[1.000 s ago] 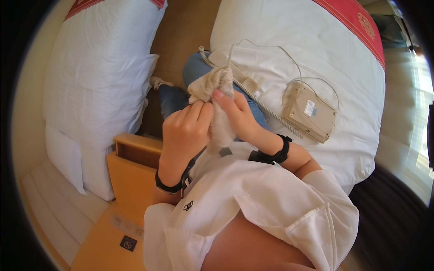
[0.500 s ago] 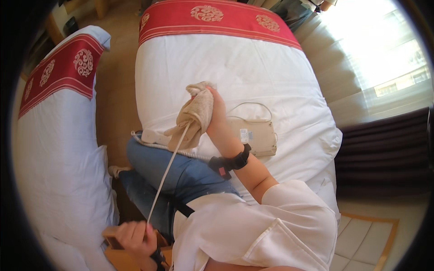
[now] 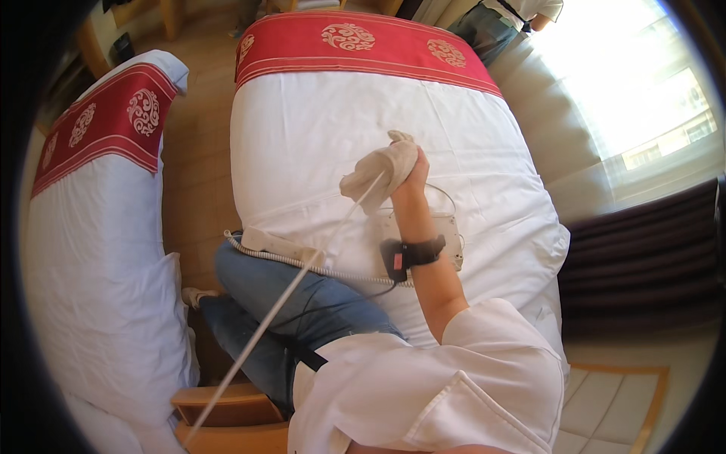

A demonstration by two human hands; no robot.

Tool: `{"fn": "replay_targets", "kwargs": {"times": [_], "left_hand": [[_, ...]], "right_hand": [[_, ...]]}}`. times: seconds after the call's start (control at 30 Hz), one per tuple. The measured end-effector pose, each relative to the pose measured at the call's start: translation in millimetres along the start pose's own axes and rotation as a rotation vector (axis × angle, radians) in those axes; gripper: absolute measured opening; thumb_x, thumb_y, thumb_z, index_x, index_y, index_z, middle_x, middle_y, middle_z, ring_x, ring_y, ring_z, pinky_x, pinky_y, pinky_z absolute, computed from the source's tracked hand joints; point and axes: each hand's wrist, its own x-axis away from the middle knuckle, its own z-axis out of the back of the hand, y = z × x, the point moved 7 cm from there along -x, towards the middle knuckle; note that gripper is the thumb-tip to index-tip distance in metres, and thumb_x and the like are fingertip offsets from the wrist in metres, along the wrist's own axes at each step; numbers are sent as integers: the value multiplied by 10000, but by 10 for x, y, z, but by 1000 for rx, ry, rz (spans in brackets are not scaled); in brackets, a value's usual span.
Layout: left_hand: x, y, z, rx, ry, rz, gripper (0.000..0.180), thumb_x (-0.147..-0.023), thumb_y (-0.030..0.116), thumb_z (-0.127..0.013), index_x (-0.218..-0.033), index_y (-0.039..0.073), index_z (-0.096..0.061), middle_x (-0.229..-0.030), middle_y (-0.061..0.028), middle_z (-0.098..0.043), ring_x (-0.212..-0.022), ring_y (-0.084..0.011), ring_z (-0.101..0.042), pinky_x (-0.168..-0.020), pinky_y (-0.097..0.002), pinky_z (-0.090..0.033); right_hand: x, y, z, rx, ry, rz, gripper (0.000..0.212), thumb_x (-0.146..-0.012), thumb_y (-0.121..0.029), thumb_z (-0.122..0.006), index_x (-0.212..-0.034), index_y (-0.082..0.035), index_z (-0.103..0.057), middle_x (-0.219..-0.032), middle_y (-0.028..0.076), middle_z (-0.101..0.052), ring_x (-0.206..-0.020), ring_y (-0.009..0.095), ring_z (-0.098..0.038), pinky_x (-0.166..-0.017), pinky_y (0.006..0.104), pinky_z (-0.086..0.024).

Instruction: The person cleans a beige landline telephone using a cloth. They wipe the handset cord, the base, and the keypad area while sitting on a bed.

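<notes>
My right hand (image 3: 408, 178) is raised over the white bed (image 3: 318, 136), closed on a crumpled beige cloth (image 3: 374, 172). The cloth is wrapped around a thin white cord (image 3: 280, 299) that runs taut from it down to the lower left edge of the picture. My left hand is out of view past that edge. A black band sits on my right wrist (image 3: 412, 252). Under my forearm lies a beige telephone base (image 3: 452, 227), and its handset (image 3: 278, 244) with a coiled lead rests at the bed's edge by my knee.
A second bed (image 3: 106, 250) with a red runner stands to the left, with a strip of wooden floor between the two. A wooden nightstand (image 3: 227, 412) is below my knees. Another person (image 3: 499, 19) stands beyond the bed's far right corner. A bright window and dark curtain fill the right.
My hands parted from the cloth bundle: the right hand slid the cloth up along the cord, which is now stretched taut. The left hand went down left and out of view.
</notes>
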Motion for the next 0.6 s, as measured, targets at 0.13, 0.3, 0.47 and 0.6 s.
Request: {"fn": "replay_targets", "kwargs": {"times": [0.13,0.3,0.47,0.6], "left_hand": [[-126,-48,515,-390,398,-209,273,-848,219,-466,-844,-10,-615,-852,-164,-601,-816,-295,-581,-793,-397,-441],[-276,-212,-421,493,354,112,245,-863,170,-431,-910,-6,-594,-933,-112,-564,-925,-239,-547,-903,-359,-411],[-257,404,-2164,577,-255,239,298,-838,94,-599,-672,58,-354,-609,16,-277,-554,-79,-268,-481,-239,-220],[-216,982,-2362,573,-352,234,100,-873,101,-551,-862,16,-499,-699,-30,-435,-639,-111,-439,-591,-228,-388]], "right_hand": [[706,463,-567,30,40,-307,428,-900,-351,-444,-1091,23,-528,-859,103,-595,-799,203,-585,-729,325,-488],[1526,1024,-1256,237,-259,-552,351,-911,-349,-520,-1032,-25,-576,-860,43,-612,-794,102,-574,-696,249,-468],[1900,1197,-1369,300,-406,-614,300,-920,-301,-530,-1041,-29,-569,-891,8,-585,-822,66,-526,-723,241,-443],[1930,1117,-1447,334,-446,-506,319,-917,-295,-536,-1070,-16,-558,-950,10,-581,-881,68,-508,-780,243,-425]]}}
